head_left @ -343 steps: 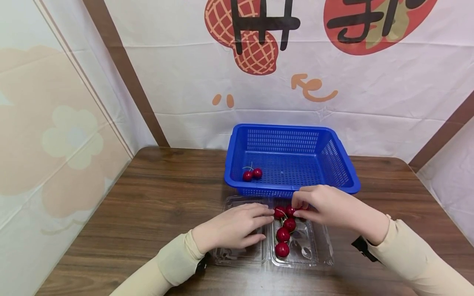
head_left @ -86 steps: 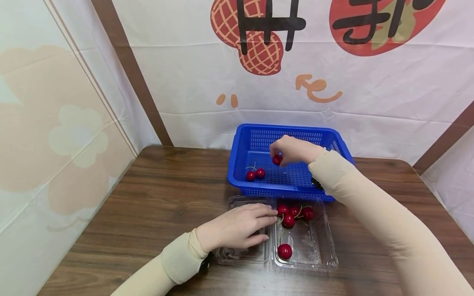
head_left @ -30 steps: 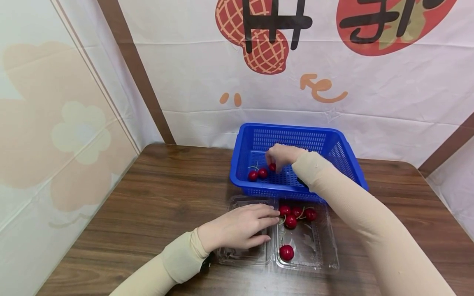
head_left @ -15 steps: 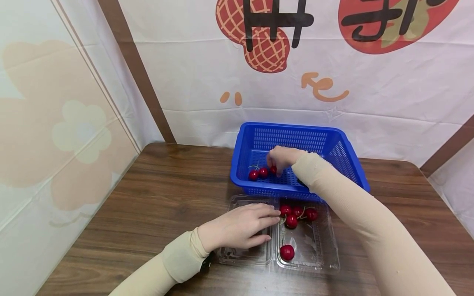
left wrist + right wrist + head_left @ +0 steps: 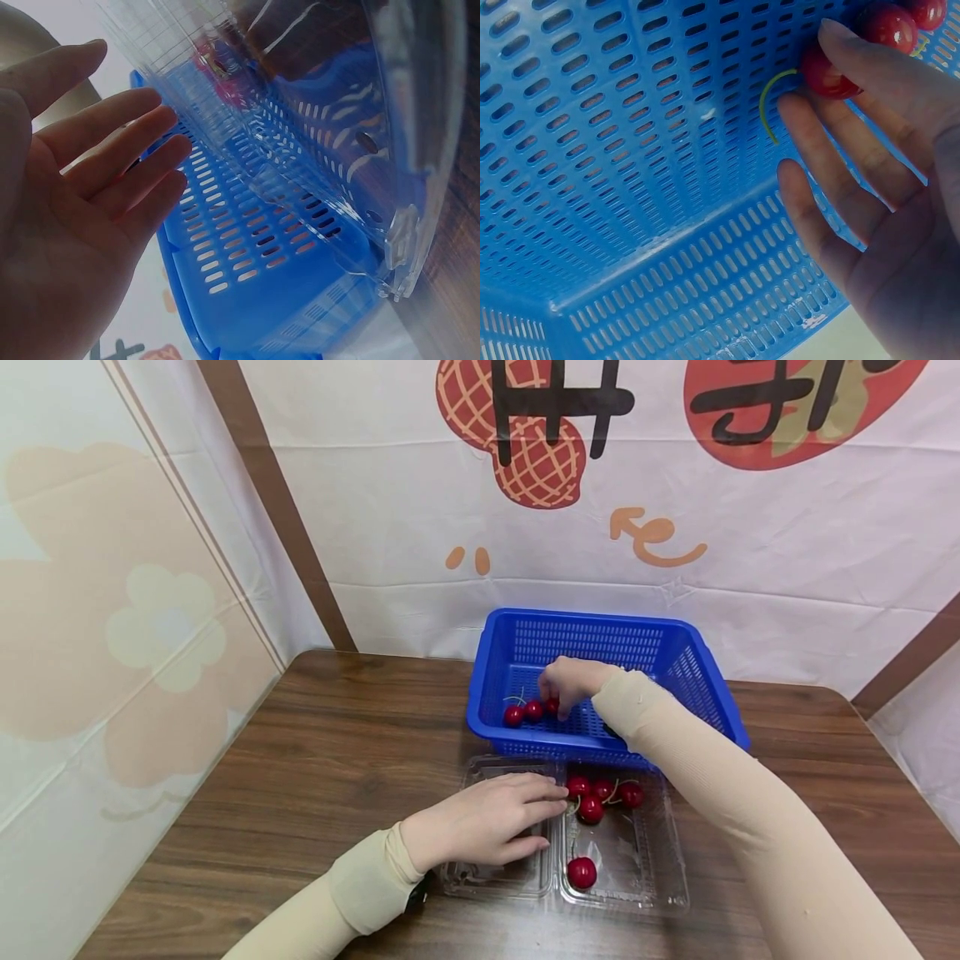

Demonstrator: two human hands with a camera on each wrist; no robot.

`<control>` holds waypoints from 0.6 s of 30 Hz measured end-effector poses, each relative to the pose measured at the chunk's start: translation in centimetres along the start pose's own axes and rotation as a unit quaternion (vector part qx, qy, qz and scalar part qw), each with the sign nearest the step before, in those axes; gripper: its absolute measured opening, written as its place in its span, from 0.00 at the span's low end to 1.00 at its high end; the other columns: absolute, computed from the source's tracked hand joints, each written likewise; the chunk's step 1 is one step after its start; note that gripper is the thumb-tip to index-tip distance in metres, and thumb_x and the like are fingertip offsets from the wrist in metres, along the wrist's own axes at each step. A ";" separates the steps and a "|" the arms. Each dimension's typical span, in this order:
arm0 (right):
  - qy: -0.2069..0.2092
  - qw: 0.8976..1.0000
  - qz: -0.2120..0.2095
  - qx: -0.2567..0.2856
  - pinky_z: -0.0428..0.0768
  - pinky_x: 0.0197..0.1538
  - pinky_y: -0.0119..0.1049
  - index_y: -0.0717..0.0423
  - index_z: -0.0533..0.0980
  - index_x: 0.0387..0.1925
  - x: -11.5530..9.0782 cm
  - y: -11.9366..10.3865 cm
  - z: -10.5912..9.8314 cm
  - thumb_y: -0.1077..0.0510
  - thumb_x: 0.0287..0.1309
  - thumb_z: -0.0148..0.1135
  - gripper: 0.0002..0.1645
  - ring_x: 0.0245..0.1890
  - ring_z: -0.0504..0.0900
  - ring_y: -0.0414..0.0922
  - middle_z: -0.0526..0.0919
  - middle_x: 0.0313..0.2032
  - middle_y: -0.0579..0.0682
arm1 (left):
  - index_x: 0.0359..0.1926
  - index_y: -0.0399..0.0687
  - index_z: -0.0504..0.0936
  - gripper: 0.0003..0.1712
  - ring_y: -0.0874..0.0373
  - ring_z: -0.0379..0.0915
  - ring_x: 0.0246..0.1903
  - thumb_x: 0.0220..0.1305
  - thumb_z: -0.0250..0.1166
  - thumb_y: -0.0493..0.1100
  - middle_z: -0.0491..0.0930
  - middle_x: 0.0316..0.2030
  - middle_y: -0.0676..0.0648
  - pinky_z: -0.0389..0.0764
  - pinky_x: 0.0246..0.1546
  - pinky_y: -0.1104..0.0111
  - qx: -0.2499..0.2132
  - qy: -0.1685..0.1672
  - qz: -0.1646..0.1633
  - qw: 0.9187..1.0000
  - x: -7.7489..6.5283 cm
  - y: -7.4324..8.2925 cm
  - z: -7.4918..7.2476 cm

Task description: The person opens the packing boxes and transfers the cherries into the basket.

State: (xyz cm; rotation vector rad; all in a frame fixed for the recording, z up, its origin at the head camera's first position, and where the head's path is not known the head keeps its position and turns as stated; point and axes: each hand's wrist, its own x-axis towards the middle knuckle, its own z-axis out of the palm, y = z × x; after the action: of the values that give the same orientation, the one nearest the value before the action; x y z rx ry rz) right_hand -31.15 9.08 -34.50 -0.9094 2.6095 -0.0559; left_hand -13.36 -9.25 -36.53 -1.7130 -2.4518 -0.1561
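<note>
My right hand [image 5: 572,682] is inside the blue plastic basket [image 5: 483,685], thumb and fingertips pinching a red cherry [image 5: 826,73] with a green stem, low at the basket floor. Directly left of it lie two more cherries [image 5: 522,712] with thin stems. My left hand [image 5: 483,820] rests with extended fingers over the left half of an open clear clamshell box [image 5: 660,885]; its fingertips reach the middle fold. The box's right half holds several cherries: a cluster [image 5: 591,808] at the back and a single cherry [image 5: 582,872] near the front.
The basket stands at the back of the brown wooden table [image 5: 315,760], just behind the clamshell. A printed white cloth wall [image 5: 390,510] rises behind the table, and another cloth panel [image 5: 161,627] is on the left.
My right hand went from the clamshell into the basket with a cherry and lowered it beside the other two. Cherries in the box have shifted toward its back. My left hand stays put.
</note>
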 end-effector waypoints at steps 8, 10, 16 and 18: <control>0.001 1.000 -0.003 0.003 0.83 0.42 0.41 0.56 0.80 0.40 -0.2 -0.2 0.0 0.59 0.37 0.74 0.22 0.35 0.78 0.44 0.84 0.38 0.53 | 0.58 0.44 0.74 0.27 0.56 0.63 0.60 0.64 0.54 0.54 0.73 0.58 0.47 0.64 0.65 0.65 0.001 0.001 0.001 1.000 0.0 0.0 0.0; 0.002 1.000 -0.002 0.003 0.83 0.42 0.41 0.56 0.80 0.40 -0.2 -0.2 -0.1 0.59 0.37 0.74 0.22 0.35 0.78 0.44 0.83 0.37 0.53 | 0.58 0.44 0.74 0.27 0.55 0.63 0.60 0.64 0.54 0.54 0.73 0.58 0.47 0.64 0.65 0.65 -0.001 0.000 0.001 1.000 0.0 0.0 -0.1; 0.005 1.000 -0.010 0.001 0.82 0.40 0.41 0.56 0.80 0.38 -0.3 -0.1 -0.1 0.58 0.37 0.74 0.21 0.33 0.78 0.44 0.83 0.35 0.52 | 0.58 0.44 0.74 0.27 0.55 0.63 0.60 0.63 0.54 0.54 0.73 0.58 0.47 0.64 0.64 0.65 -0.001 0.000 0.002 1.000 0.0 0.1 -0.1; 0.004 1.000 -0.012 0.001 0.82 0.40 0.41 0.57 0.80 0.38 -0.3 -0.1 -0.1 0.58 0.36 0.74 0.21 0.33 0.78 0.44 0.84 0.35 0.52 | 0.58 0.44 0.74 0.27 0.55 0.63 0.60 0.63 0.54 0.53 0.73 0.58 0.47 0.64 0.65 0.65 0.000 0.000 0.002 1.000 0.0 0.1 -0.1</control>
State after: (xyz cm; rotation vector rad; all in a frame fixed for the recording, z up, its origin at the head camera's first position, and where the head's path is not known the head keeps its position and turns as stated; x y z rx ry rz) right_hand -30.91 9.16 -34.27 -0.9408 2.6058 -0.0687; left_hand -13.30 -9.24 -36.44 -1.7180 -2.4480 -0.1573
